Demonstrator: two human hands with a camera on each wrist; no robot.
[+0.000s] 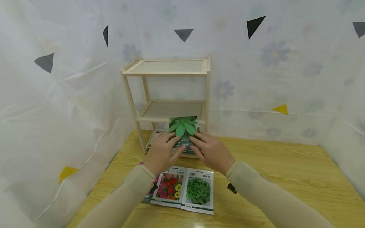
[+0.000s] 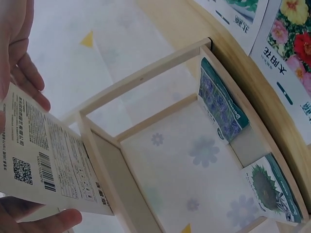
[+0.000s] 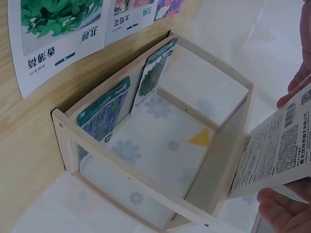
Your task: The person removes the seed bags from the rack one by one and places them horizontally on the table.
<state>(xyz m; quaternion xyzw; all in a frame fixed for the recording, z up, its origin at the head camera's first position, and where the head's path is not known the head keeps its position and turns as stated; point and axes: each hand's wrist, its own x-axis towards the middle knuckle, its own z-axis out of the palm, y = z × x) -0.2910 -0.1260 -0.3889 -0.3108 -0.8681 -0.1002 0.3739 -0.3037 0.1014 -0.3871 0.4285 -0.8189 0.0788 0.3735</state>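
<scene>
Both hands hold one seed packet (image 1: 183,126) with a green, leafy plant on its front. My left hand (image 1: 161,154) grips its left side and my right hand (image 1: 214,152) its right side, fingers over the front and thumbs low. In the left wrist view, the packet's printed back (image 2: 63,155) shows a QR code and barcode. The packet is tilted, its far edge close to the middle tier (image 1: 176,111) of a small wooden shelf (image 1: 164,74). On the bottom tier lie a purple-flower packet (image 2: 218,104) and a packet with a spiky green plant (image 2: 267,187).
On the table (image 1: 277,178), in front of the shelf, lie a red-and-yellow flower packet (image 1: 169,186) and a green-leaf packet (image 1: 198,191) side by side. My left forearm partly hides another packet with pink flowers (image 1: 141,163). Patterned sheeting (image 1: 301,73) hangs behind the table.
</scene>
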